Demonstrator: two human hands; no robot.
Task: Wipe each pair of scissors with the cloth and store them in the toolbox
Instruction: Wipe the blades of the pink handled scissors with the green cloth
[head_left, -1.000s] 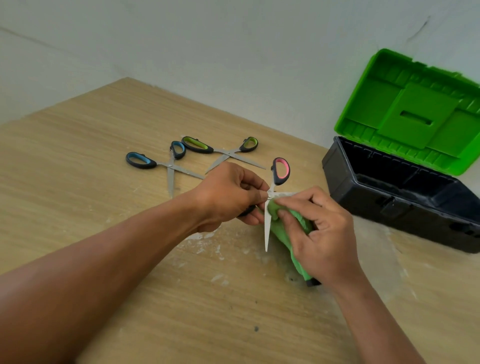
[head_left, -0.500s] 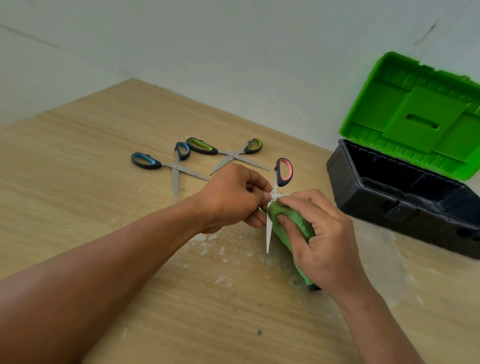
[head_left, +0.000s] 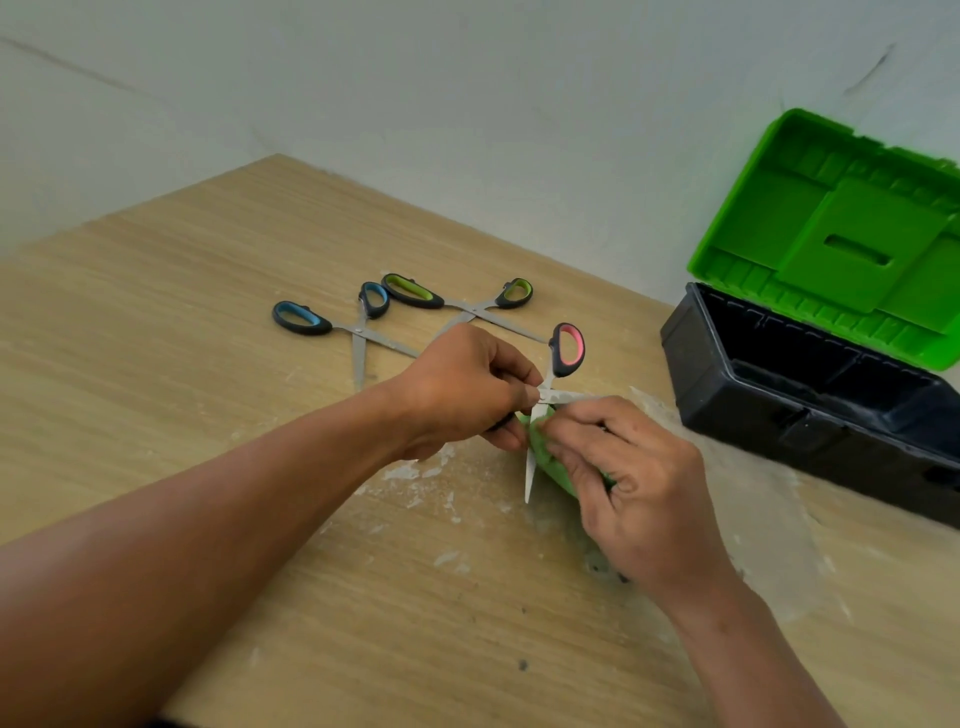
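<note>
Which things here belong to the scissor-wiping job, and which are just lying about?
Job: pink scissors gripped by the left hand; green cloth held in the right hand; blue scissors; green scissors; the open toolbox.

Lying about: only white flecks on the table.

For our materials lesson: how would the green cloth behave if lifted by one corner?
The green cloth is crumpled in the right hand, so probably soft and would likely droop. It bunches small under the fingers, so probably light, unlikely to roll.

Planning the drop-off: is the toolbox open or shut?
Open. The toolbox has its green lid swung back, exposing the dark interior.
</note>
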